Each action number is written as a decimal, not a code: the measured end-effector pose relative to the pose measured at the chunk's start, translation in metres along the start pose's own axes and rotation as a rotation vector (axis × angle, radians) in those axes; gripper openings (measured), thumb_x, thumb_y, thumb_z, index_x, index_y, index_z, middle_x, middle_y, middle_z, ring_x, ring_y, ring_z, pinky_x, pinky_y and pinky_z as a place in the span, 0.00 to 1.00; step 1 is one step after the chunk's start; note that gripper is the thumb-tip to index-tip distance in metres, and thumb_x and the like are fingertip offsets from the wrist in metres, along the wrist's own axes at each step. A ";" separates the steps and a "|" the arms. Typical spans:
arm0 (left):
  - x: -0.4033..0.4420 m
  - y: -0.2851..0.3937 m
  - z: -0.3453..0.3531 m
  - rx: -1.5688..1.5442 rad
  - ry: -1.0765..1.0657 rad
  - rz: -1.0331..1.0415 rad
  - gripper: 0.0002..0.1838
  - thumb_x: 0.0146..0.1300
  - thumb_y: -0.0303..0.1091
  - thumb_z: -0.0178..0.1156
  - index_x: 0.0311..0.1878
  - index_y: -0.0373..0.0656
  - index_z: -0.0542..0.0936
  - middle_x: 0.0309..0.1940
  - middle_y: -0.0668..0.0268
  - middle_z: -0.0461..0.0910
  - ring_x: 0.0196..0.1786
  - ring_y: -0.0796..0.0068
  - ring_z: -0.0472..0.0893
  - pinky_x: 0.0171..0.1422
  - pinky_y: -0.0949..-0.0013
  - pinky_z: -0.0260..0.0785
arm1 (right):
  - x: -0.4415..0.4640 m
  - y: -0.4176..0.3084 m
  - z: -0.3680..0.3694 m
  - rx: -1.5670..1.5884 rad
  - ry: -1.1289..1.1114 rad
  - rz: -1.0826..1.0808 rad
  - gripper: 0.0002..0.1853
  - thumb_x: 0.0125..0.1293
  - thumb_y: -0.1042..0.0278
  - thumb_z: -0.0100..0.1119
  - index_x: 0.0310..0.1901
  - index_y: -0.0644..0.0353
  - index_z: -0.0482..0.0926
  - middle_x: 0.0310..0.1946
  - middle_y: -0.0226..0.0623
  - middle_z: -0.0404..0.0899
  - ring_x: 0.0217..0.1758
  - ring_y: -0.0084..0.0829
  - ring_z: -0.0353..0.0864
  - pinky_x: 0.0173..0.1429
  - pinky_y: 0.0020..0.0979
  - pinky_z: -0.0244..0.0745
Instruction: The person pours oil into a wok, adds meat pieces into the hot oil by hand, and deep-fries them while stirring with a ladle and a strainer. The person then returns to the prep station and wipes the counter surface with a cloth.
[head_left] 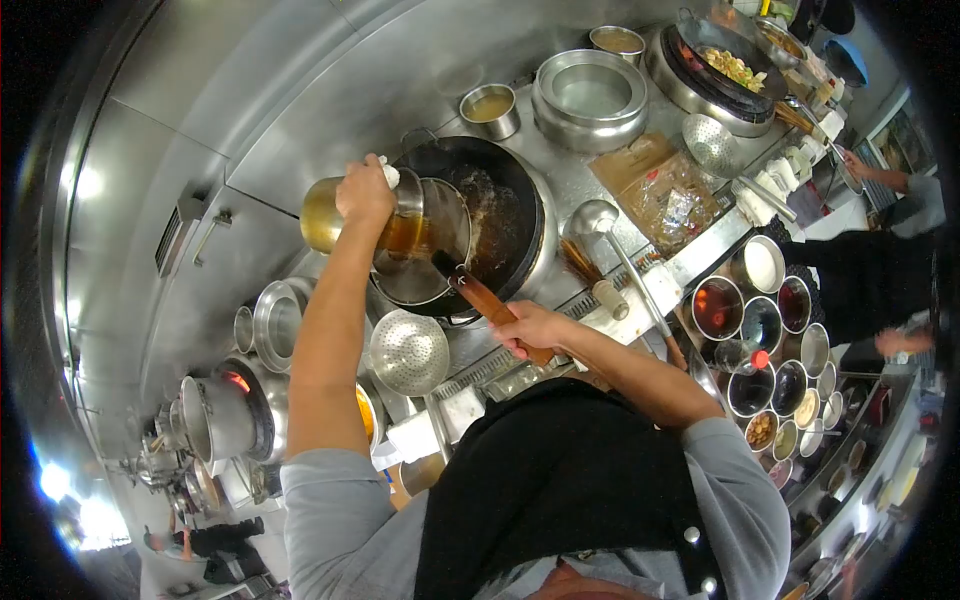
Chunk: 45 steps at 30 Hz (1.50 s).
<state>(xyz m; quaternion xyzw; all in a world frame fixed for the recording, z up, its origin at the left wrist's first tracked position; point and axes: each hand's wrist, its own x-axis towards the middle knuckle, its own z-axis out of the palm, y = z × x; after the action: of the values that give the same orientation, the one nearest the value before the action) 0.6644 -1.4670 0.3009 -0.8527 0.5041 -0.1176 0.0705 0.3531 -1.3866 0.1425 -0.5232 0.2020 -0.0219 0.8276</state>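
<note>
My left hand (365, 195) is closed on a brassy metal pot (320, 217), with a white cloth (389, 174) at the fingers. The pot is tilted on its side, its mouth facing the wok, and brown liquid (405, 236) shows at the mouth. Below it a round strainer (462, 205) overlaps the left part of a black wok (515, 205). My right hand (532, 333) grips a wooden handle (478, 298) with a black collar that reaches the strainer's rim. Dark residue coats the wok's inner wall.
A perforated ladle (409, 352) lies in front of the wok. Behind stand a small pot (490, 110) and a wide steel pot (590, 100). Right are a long ladle (630, 265), a plastic bag (675, 205) and several seasoning containers (718, 307). Another person's arm (880, 175) works at a second wok (690, 50).
</note>
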 end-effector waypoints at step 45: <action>-0.270 0.348 0.131 -1.796 -0.495 -0.587 0.29 0.68 0.50 0.67 0.67 0.44 0.76 0.45 0.61 0.85 0.42 0.70 0.84 0.35 0.59 0.75 | -0.402 0.020 -0.316 -0.071 0.710 0.000 0.14 0.77 0.60 0.59 0.54 0.60 0.78 0.25 0.30 0.78 0.21 0.22 0.74 0.25 0.25 0.69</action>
<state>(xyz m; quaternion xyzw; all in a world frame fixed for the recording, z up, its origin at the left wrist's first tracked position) 0.2815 -1.3973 0.0567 -0.6814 0.1448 0.4796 -0.5336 -0.1323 -1.5484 0.1328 -0.5115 0.4777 -0.1951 0.6870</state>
